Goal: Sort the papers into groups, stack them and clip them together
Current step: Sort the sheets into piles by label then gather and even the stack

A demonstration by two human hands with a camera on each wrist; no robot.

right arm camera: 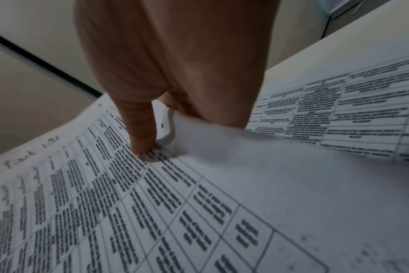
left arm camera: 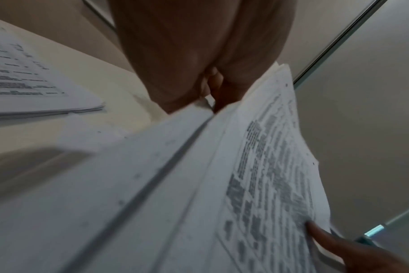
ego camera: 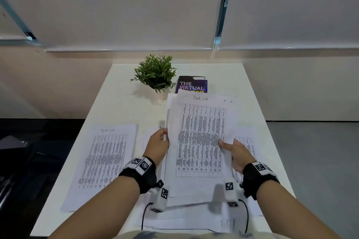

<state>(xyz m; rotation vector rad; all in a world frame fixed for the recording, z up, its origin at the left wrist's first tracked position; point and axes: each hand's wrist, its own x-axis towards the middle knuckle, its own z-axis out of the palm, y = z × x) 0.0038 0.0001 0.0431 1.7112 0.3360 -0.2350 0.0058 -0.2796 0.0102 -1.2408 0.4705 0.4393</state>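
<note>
Item: sheaf of papers (ego camera: 200, 141), thin white printed sheets with a table grid, headed "Task list" by hand. It is held above the middle of the table (ego camera: 120, 106), its long axis running from 6 to 12 o'clock and its far end raised.

Left hand (ego camera: 158, 146): the sheaf's left edge is pinched, fingers curled round it.

Right hand (ego camera: 236, 154): the right edge is gripped, the thumb laid on the printed face.

The sheaf lies between both hands, neither markedly nearer.

Sorted stack (ego camera: 103, 161): flat at 9 o'clock, on the left hand's side. Another printed sheet (ego camera: 246, 143) is seen at 3 o'clock. Loose sheets (ego camera: 194, 217) lie at 6 o'clock.

No clip is made out.
</note>
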